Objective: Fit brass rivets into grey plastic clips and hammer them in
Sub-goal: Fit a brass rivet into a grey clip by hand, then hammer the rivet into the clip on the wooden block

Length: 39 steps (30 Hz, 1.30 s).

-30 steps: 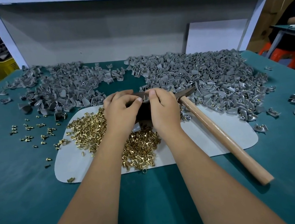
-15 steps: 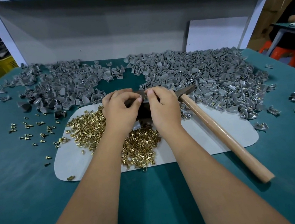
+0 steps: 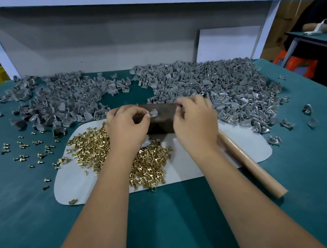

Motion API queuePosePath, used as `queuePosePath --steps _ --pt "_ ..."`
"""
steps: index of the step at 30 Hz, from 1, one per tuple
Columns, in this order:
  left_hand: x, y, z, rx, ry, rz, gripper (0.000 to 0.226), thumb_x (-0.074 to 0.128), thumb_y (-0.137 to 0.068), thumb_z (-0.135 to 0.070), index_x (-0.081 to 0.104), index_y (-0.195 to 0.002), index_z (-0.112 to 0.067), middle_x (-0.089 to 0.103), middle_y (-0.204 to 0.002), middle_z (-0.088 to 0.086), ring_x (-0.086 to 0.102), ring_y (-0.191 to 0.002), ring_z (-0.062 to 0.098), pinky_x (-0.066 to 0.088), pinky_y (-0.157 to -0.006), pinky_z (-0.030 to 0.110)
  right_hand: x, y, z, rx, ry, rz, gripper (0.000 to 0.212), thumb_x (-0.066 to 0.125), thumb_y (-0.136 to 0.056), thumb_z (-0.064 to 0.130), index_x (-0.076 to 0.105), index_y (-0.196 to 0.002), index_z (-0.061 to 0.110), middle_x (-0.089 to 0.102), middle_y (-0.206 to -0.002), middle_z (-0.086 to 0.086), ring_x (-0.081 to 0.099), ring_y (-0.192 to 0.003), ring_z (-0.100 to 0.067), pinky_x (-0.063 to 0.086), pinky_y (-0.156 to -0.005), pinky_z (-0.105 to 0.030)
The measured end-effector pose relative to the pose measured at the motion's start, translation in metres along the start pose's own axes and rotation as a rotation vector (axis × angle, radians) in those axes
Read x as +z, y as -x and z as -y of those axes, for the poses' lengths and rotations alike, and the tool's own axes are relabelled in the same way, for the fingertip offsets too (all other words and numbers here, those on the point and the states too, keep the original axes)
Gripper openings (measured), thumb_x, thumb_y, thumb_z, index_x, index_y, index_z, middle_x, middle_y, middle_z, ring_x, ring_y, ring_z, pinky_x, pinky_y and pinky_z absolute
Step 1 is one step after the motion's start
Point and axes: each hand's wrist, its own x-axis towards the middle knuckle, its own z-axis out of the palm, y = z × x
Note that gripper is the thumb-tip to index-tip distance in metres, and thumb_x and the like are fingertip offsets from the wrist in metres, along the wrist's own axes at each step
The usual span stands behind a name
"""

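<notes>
Shiny brass rivets [image 3: 97, 144], matt grey plastic clips [image 3: 215, 80], seemingly smooth wooden handle [image 3: 252, 166].

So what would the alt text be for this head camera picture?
A left hand holds a grey clip with a brass rivet on a dark block, the right hand beside it, amid piles of rivets and clips on a green table.

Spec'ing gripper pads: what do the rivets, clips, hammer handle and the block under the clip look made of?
Rivets: shiny yellow metal, probably brass.
Clips: matte grey, moulded shapes, likely plastic.
Hammer handle: pale, smooth, rounded, looks like wood.
Block: dark brown, dull; steel or hardwood, can't tell.
</notes>
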Motion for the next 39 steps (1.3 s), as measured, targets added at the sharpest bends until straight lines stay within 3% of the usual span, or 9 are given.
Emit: queuePosePath --steps 3,6,8,15,18,23,29,34,39 --pt "0.001 0.0 -0.001 0.023 -0.03 0.002 0.01 0.064 -0.089 -0.035 0.071 -0.096 -0.033 0.064 -0.119 -0.012 0.036 -0.123 0.025 0.028 -0.102 0.038 -0.026 -0.003 -0.024 0.155 0.387 0.053 0.024 0.052 -0.091 0.027 0.064 -0.105 0.011 0.056 -0.111 -0.012 0.051 -0.104 -0.031 0.04 -0.085 -0.04" --pt "0.001 0.0 -0.002 0.036 -0.042 0.008 0.01 0.063 -0.09 -0.034 0.071 -0.096 -0.032 0.064 -0.118 -0.011 0.042 -0.121 0.026 0.031 -0.104 0.038 -0.033 0.004 -0.039 0.269 0.448 0.324 0.028 0.05 -0.095 0.029 0.062 -0.109 0.008 0.058 -0.114 -0.016 0.051 -0.109 -0.034 0.041 -0.079 -0.038" --pt "0.001 0.001 -0.003 0.038 -0.057 0.011 0.011 0.061 -0.09 -0.035 0.07 -0.096 -0.032 0.064 -0.118 -0.01 0.045 -0.119 0.026 0.033 -0.104 0.038 -0.03 0.007 -0.041 0.282 0.413 0.379 0.026 0.052 -0.094 0.023 0.06 -0.112 0.007 0.056 -0.116 -0.016 0.048 -0.11 -0.034 0.04 -0.074 -0.035" --pt "0.001 0.003 -0.004 0.087 -0.124 -0.026 0.013 0.059 -0.088 -0.034 0.069 -0.095 -0.03 0.067 -0.109 -0.009 0.051 -0.107 0.024 0.042 -0.096 0.038 -0.032 0.001 -0.03 0.327 0.195 0.188 0.015 0.053 -0.095 0.022 0.043 -0.098 0.011 0.055 -0.079 -0.004 0.046 -0.065 -0.026 0.029 -0.05 -0.029" --pt "0.003 0.002 -0.003 0.061 0.005 -0.01 0.012 0.063 -0.089 -0.027 0.073 -0.094 -0.024 0.068 -0.107 -0.009 0.053 -0.108 0.021 0.043 -0.095 0.033 -0.041 0.001 -0.018 0.181 0.069 0.105 0.015 0.05 -0.096 0.023 0.044 -0.109 0.022 0.058 -0.078 0.002 0.048 -0.061 -0.023 0.03 -0.049 -0.028" --pt "0.006 0.001 -0.003 -0.026 0.151 0.018 0.009 0.067 -0.088 -0.021 0.075 -0.093 -0.02 0.068 -0.098 -0.008 0.058 -0.109 0.022 0.047 -0.099 0.04 -0.063 -0.002 0.004 -0.039 0.132 0.195 0.05 0.05 -0.095 0.03 0.035 -0.134 0.058 0.066 -0.095 0.008 0.059 -0.079 -0.023 0.033 -0.056 -0.028" --pt "0.007 0.002 -0.003 -0.048 0.11 -0.026 0.014 0.07 -0.086 -0.024 0.078 -0.097 -0.02 0.074 -0.1 -0.001 0.061 -0.115 0.023 0.043 -0.104 0.041 -0.059 0.003 0.017 -0.12 0.231 0.009 0.057 0.052 -0.094 0.026 0.032 -0.136 0.059 0.048 -0.075 0.007 0.037 -0.054 -0.017 0.014 -0.043 -0.02" --pt "0.004 0.002 -0.004 -0.068 0.077 -0.014 0.017 0.068 -0.088 -0.03 0.076 -0.102 -0.025 0.073 -0.109 -0.003 0.057 -0.121 0.02 0.041 -0.105 0.045 -0.053 0.009 0.014 -0.211 0.337 0.135 0.069 0.054 -0.092 0.023 0.017 -0.136 0.062 0.061 -0.085 0.005 0.042 -0.057 -0.021 0.013 -0.043 -0.021" --pt "0.006 0.003 -0.006 -0.042 0.052 -0.036 0.02 0.067 -0.089 -0.031 0.077 -0.104 -0.021 0.074 -0.105 -0.002 0.065 -0.105 0.02 0.046 -0.1 0.039 -0.06 0.001 0.02 -0.165 0.333 -0.1 0.068 0.065 -0.085 0.018 0.038 -0.133 0.057 0.056 -0.069 0.004 0.027 -0.043 -0.016 0.01 -0.044 -0.014"
